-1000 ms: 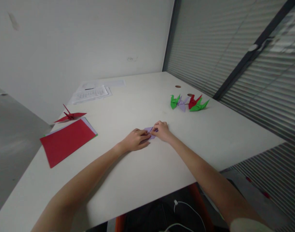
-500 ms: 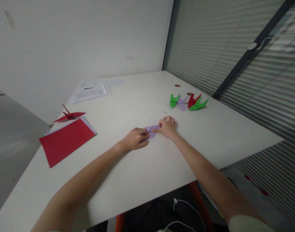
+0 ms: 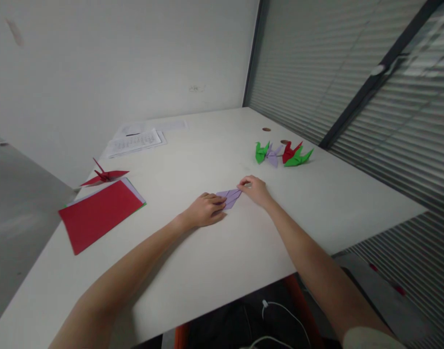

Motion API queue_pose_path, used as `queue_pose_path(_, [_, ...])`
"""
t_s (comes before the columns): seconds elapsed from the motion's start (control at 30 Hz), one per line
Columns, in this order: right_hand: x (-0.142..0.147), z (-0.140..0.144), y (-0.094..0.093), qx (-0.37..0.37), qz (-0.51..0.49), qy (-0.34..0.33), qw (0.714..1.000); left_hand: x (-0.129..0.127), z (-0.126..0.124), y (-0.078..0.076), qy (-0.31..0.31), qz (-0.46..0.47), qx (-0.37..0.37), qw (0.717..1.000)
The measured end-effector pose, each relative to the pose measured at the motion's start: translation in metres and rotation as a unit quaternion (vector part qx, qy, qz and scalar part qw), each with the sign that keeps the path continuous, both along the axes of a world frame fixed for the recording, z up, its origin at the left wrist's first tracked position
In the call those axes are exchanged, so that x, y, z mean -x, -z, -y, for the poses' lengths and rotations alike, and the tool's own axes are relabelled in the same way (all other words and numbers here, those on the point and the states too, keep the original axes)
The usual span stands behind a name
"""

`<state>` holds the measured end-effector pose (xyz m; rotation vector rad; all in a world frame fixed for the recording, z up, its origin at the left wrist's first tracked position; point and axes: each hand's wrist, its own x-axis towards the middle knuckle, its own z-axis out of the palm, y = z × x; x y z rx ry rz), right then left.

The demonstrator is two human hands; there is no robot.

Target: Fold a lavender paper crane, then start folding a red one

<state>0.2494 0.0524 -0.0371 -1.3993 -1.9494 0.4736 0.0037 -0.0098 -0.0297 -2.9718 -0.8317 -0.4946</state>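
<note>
A purple folded paper (image 3: 231,198), creased into a pointed diamond-like shape, lies flat on the white table. My left hand (image 3: 205,210) holds its left side down, the fingers resting over that end and hiding part of it. At the right, my right hand (image 3: 255,189) pinches the paper's narrow tip between thumb and forefinger, with the other fingers curled.
Several paper cranes, one a red crane (image 3: 290,151), stand at the back right. Another red crane (image 3: 104,176) sits at the left behind a stack of coloured sheets (image 3: 102,215). Printed papers (image 3: 136,141) lie further back. Blinds (image 3: 352,87) border the table's right side.
My right thumb and fingers have drawn back from the middle of the purple paper to its right tip, uncovering more of the folds. My left hand stays nearly in place.
</note>
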Motion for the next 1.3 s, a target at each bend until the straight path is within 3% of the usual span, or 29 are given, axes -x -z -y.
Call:
queue_pose_path(0.17, [0.004, 0.004, 0.000, -0.017, 0.023, -0.146, 0.989, -0.003, 0.003, -0.003, -0.018, -0.012, 0.006, 1.000])
queue_pose_path(0.23, [0.008, 0.008, -0.001, -0.003, 0.075, -0.161, 0.984, -0.003, 0.005, -0.004, -0.022, -0.012, 0.007, 1.000])
queue_pose_path(0.4, [0.012, 0.011, -0.006, 0.051, 0.180, -0.057, 0.981, -0.005, 0.005, -0.005, -0.026, -0.008, -0.007, 1.000])
queue_pose_path(0.6, [-0.012, -0.003, 0.001, 0.070, 0.141, 0.087, 0.984, -0.005, 0.003, -0.001, -0.027, -0.021, -0.026, 0.999])
queue_pose_path(0.8, [-0.025, -0.013, 0.003, -0.001, -0.061, -0.030, 0.998, -0.004, 0.004, 0.000, -0.021, -0.005, -0.022, 1.000])
queue_pose_path(0.93, [-0.010, -0.001, -0.005, 0.009, -0.029, -0.203, 0.979, -0.005, 0.005, 0.003, -0.025, 0.019, -0.009, 0.999])
queue_pose_path(1.0, [-0.001, 0.007, -0.007, 0.017, 0.025, -0.252, 0.967, -0.006, 0.006, 0.004, -0.029, 0.035, 0.004, 0.999])
queue_pose_path(1.13, [0.008, 0.016, -0.007, 0.014, 0.108, -0.230, 0.967, -0.006, 0.006, 0.004, -0.060, 0.069, 0.033, 0.995])
queue_pose_path(1.3, [0.011, 0.017, -0.007, 0.004, 0.100, -0.219, 0.971, -0.006, 0.006, 0.004, -0.088, 0.100, 0.031, 0.991])
